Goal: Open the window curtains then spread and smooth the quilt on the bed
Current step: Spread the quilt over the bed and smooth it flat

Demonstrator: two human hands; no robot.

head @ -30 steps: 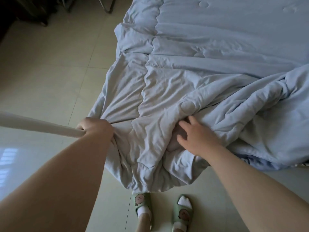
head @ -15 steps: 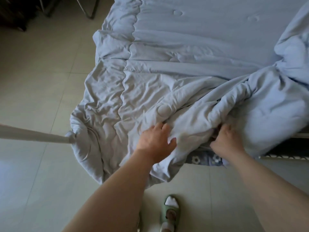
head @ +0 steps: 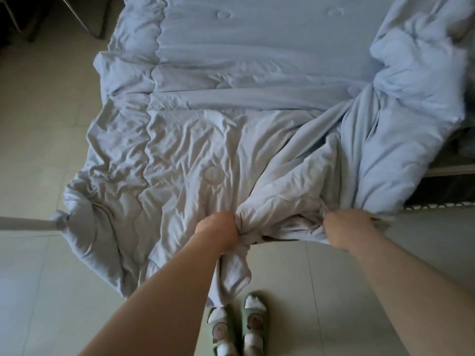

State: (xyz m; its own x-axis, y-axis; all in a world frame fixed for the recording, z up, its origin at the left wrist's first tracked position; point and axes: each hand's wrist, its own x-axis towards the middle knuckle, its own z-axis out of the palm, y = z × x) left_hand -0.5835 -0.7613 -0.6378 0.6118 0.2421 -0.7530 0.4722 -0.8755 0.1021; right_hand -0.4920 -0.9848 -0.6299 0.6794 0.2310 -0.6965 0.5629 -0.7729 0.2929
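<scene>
Head view shows our left hand (head: 218, 231) and right hand (head: 345, 231), arms outstretched toward twelve o'clock, both clenching the quilt (head: 231, 119) edge.

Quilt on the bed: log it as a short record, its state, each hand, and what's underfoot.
quilt: light blue, wrinkled, near edge hanging down
bunched part: heaped at far right
left hand: grips the near edge
right hand: grips the near edge too
pole: white, quilt corner caught on it
feet: green slippers on tiled floor
</scene>
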